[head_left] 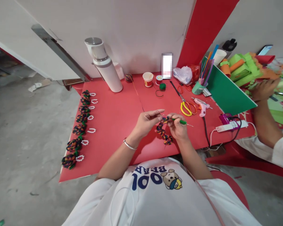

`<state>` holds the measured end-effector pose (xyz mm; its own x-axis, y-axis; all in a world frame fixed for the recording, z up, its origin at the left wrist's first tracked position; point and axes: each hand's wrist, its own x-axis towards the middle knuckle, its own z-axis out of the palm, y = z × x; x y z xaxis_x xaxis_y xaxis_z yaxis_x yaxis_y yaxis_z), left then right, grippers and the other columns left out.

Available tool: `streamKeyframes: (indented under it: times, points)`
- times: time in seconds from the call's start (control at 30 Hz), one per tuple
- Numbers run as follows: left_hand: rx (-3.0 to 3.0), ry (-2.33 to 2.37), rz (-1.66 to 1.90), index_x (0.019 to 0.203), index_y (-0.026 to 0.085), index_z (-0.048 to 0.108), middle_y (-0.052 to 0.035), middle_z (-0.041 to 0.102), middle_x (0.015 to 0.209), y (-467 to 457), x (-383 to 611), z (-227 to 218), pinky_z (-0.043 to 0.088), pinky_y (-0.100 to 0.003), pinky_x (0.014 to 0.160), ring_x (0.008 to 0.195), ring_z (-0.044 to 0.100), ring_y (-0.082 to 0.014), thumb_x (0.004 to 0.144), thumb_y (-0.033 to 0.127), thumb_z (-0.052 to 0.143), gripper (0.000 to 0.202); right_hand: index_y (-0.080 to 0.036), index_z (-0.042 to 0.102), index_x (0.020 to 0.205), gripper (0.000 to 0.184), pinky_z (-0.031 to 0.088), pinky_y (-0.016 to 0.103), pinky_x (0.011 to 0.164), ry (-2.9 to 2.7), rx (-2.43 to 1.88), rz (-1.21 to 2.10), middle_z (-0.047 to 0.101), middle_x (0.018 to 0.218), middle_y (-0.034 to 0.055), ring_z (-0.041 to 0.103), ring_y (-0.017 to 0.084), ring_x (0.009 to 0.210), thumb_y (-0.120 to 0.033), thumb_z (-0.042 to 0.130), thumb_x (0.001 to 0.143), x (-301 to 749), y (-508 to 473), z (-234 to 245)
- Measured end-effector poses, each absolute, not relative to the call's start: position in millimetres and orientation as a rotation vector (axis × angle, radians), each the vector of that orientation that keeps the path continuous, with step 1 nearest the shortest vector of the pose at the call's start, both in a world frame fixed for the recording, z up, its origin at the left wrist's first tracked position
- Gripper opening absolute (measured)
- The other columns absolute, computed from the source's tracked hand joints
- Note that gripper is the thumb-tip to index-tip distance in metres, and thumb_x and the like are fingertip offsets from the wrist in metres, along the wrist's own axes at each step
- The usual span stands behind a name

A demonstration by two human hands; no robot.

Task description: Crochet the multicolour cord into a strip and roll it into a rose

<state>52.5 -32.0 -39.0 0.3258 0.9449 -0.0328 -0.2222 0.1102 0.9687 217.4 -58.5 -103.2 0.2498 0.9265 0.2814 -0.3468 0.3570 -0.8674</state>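
A crochet hook with a green handle (183, 122) is pinched in my right hand (178, 129), its thin end pointing left into the stitches. My left hand (145, 122) has its fingers closed on the upper end of a curly multicolour crocheted strip (164, 135), which hangs down between my hands over the red table. From a dark multicolour yarn ball (129, 78) at the back, a strand runs forward to my left hand. Fingers partly hide where hook and strip meet.
Crocheted flowers (79, 129) with white bead loops line the left edge. A white thermos (108, 73), paper cup (147, 82), propped phone (167, 66), scissors (185, 108), pink glue gun (202, 106) and power strip (233, 126) stand or lie around. Beyond a green board (228, 91) is another person's hand (265, 89).
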Motion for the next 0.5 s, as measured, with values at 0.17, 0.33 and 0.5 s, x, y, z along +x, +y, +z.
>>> streamKeyframes:
  times: [0.17, 0.33, 0.5]
  points:
    - [1.341, 0.886, 0.995, 0.103, 0.016, 0.083, -0.0080, 0.079, 0.091, -32, 47, -29, 0.054, -0.031, 0.080, 0.084, 0.069, -0.0187, 0.077, 0.028, 0.082, 0.028, -0.027, 0.073, 0.079, 0.033, 0.050, 0.029, 0.056, -1.109, -0.746, 1.052, 0.075, 0.082, 0.0019, 0.063, 0.015, 0.068, -0.060, 0.079, 0.079, 238, -54, -90]
    - [1.485, 0.881, 0.999, 0.102, 0.017, 0.083, -0.0104, 0.079, 0.097, -30, 45, -26, 0.055, -0.031, 0.081, 0.086, 0.071, -0.0200, 0.082, 0.025, 0.077, 0.023, -0.027, 0.076, 0.081, 0.025, 0.050, 0.029, 0.059, -1.232, -0.722, 1.034, 0.076, 0.084, 0.0033, 0.065, 0.016, 0.071, -0.051, 0.076, 0.085, 251, -50, -86]
    - [1.414, 0.878, 0.961, 0.106, 0.017, 0.083, -0.0091, 0.078, 0.092, -31, 45, -27, 0.054, -0.029, 0.077, 0.083, 0.070, -0.0179, 0.082, 0.026, 0.077, 0.026, -0.025, 0.076, 0.081, 0.030, 0.052, 0.027, 0.051, -1.214, -0.792, 1.075, 0.077, 0.087, 0.0045, 0.066, 0.014, 0.064, -0.055, 0.077, 0.083, 253, -52, -86]
